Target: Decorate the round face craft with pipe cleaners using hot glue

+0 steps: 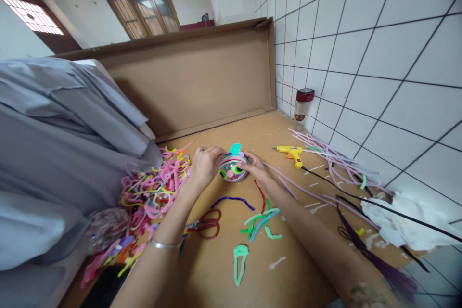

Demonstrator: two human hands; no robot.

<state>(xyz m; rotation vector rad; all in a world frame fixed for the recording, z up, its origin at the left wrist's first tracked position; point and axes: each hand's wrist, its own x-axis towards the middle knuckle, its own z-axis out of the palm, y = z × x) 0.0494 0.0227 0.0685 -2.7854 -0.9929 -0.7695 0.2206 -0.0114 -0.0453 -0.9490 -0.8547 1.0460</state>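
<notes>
The left hand and the right hand hold the ball between them, beyond the scissors, where light, even finger pressure should keep its green tab unbent.

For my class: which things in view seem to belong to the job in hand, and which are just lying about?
Likely part of the job:
decorated ball, with the left hand and right hand on it
scissors
yellow glue gun
dark blue strip

Probably just lying about:
red-lidded jar
crumpled white material
grey cloth
</notes>
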